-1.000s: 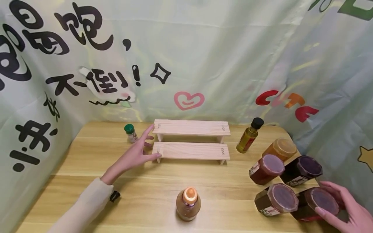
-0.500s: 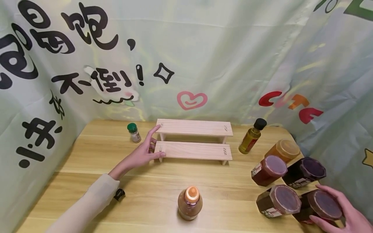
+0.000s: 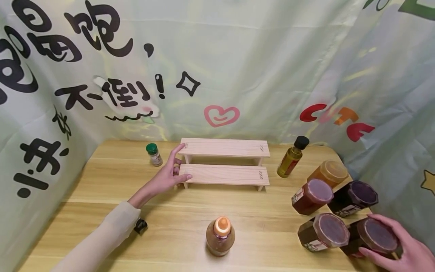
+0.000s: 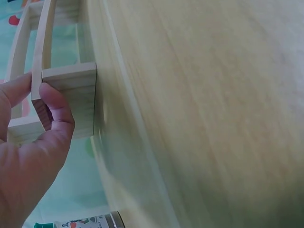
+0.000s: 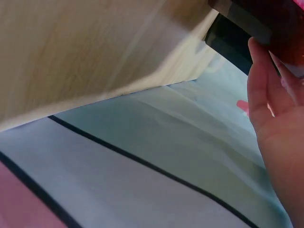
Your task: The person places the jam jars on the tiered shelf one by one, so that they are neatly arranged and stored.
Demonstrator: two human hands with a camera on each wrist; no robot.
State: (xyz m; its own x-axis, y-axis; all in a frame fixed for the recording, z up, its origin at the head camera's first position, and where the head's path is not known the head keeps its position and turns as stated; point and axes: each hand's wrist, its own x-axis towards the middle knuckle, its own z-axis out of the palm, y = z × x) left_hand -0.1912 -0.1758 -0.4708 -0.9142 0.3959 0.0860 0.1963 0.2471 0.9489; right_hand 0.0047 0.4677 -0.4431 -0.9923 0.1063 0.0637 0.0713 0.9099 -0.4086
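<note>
While left hand (image 3: pixel 164 179), widely spread, grips two-tier wooden rack (image 3: pixel 224 175) | right hand (image 3: pixel 409 247), broadly curved, holds dark faceted jar (image 3: pixel 375 235) | sideways drag could topple neighbour jar (image 3: pixel 324 231)

soft, even light fills the head view, the table (image 3: pixel 258 226) crisp and gently glossy, a faint shadow beside the sleeve (image 3: pixel 98 238), lettering (image 3: pixel 31 181) stretched toward the left edge; over to the wrists, both dimmer, hazier, and on the right the jar (image 5: pixel 280 23) nearly black!
</note>
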